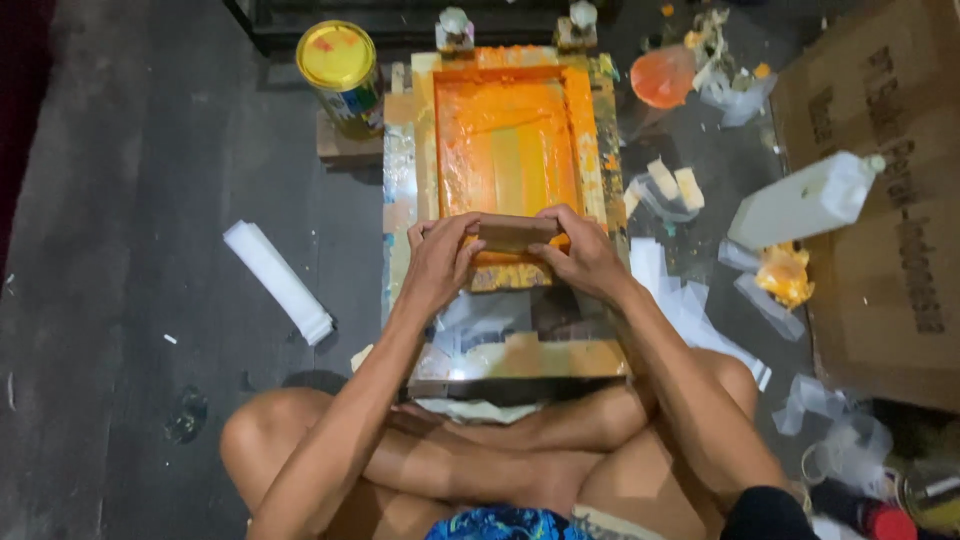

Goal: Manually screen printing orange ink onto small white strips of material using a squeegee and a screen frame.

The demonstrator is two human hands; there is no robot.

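Observation:
I sit cross-legged on the floor before a wooden printing screen frame [600, 130] coated in orange ink. My left hand [437, 262] and my right hand [585, 255] both grip a wooden squeegee [512, 232], one hand at each end. The squeegee lies across the near end of the screen, where thick orange and yellow ink [510, 275] has pooled. The screen rests on a low worktable [520, 358] stained with paint and tape.
A yellow-lidded paint can [342, 75] stands at the back left on a wood block. A white folded strip [279, 281] lies on the dark floor at left. At right are a white plastic bottle [805, 200], cardboard boxes [890, 260], an orange-stained bowl [664, 76] and plastic scraps.

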